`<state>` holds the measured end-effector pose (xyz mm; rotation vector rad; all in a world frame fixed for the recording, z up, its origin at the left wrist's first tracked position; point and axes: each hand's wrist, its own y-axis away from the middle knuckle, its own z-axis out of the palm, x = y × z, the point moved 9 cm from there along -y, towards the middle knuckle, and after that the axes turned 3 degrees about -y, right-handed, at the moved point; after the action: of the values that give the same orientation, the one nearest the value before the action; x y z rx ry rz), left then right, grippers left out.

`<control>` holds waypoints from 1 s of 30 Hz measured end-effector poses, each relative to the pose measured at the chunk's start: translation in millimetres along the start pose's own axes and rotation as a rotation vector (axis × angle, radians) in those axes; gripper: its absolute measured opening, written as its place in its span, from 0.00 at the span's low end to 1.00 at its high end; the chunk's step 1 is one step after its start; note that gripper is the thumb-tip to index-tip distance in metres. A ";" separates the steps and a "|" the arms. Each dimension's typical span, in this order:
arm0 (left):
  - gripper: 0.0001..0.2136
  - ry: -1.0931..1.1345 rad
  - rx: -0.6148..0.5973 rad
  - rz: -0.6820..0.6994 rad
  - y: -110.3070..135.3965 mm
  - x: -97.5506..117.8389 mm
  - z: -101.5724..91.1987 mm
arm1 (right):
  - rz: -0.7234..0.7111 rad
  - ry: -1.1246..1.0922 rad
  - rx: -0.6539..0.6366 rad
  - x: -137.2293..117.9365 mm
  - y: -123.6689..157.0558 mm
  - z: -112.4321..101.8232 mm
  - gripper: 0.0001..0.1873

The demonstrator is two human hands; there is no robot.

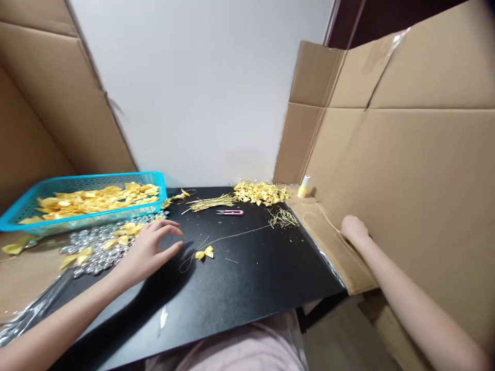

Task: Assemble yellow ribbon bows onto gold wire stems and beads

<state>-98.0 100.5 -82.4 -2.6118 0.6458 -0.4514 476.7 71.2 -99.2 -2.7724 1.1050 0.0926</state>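
Note:
My left hand (152,245) is open, with fingers spread and curved, above the left part of the black table. Just right of its fingertips lies a small yellow ribbon bow (204,253). A thin thread (232,236) loops beside the bow and runs toward the back right. Silver beads (101,250) lie left of my left hand, with several yellow bows among them. My right hand (355,231) is closed, far to the right by the cardboard wall. Pale yellow thread (328,220) runs up to its fist, whose fingers are mostly hidden.
A blue basket (164,193) of yellow bows stands at the back left. Pink thread snips (231,212), gold twist ties (211,203), a pile of bows (259,192) and thread scraps (284,218) lie toward the back. A thread spool (304,187) stands at right. Cardboard walls (421,170) flank the table.

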 end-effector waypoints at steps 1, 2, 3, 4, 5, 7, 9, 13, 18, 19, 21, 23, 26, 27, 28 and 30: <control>0.12 0.008 -0.013 0.008 -0.5 2.8 2.7 | 0.005 -0.004 0.006 -2.7 -0.3 -3.5 0.18; 0.12 0.012 -0.028 0.014 -1.2 6.3 5.3 | 0.000 -0.027 0.011 -8.0 0.0 -7.5 0.18; 0.11 0.015 -0.043 0.021 -1.8 11.0 7.9 | -0.022 -0.069 0.022 -16.8 1.6 -12.0 0.18; 0.11 0.020 -0.060 0.034 -2.1 17.6 10.5 | -0.071 -0.137 0.035 -30.5 5.0 -16.5 0.17; 0.11 0.026 -0.081 0.053 -2.1 26.3 13.3 | -0.141 -0.230 0.048 -48.2 10.9 -20.8 0.15; 0.10 0.039 -0.144 0.128 -0.9 51.2 21.2 | -0.341 -0.434 0.049 -94.2 31.8 -25.9 0.12; 0.08 0.042 -0.243 0.239 1.5 82.9 33.7 | -0.540 -0.646 0.004 -143.3 62.0 -24.4 0.09; 0.09 -0.016 -0.395 0.342 -5.6 126.8 60.6 | -0.835 -0.879 -0.156 -224.8 125.5 -5.0 0.08; 0.03 -0.044 -0.565 0.525 -24.9 150.8 86.8 | -0.955 -1.037 -0.287 -261.3 162.8 20.7 0.09; 0.04 -0.049 -0.576 0.569 -27.1 154.0 89.2 | -0.963 -1.065 -0.289 -261.2 164.3 23.6 0.09; 0.06 -0.086 -0.569 0.641 -29.5 159.4 91.9 | -0.947 -1.109 -0.285 -256.7 162.3 29.2 0.09; 0.06 -0.173 -0.542 0.696 -28.1 164.3 94.3 | -0.893 -1.141 -0.279 -250.1 156.3 34.7 0.09; 0.04 -0.304 -0.486 0.760 -21.0 171.5 96.8 | -0.821 -1.181 -0.292 -244.9 149.2 41.3 0.09; 0.04 -0.330 -0.466 0.773 -18.5 173.4 97.2 | -0.808 -1.193 -0.299 -244.6 148.2 42.6 0.09; 0.04 -0.346 -0.447 0.782 -16.4 174.7 97.4 | -0.800 -1.201 -0.305 -244.7 147.8 43.5 0.09; 0.05 -0.356 -0.416 0.781 -13.7 175.8 97.7 | -0.793 -1.210 -0.308 -245.2 147.8 44.4 0.09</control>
<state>93.7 53.8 -123.8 -2.4130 1.6463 0.4164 197.1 139.1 -132.8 -2.3403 -0.3155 1.6075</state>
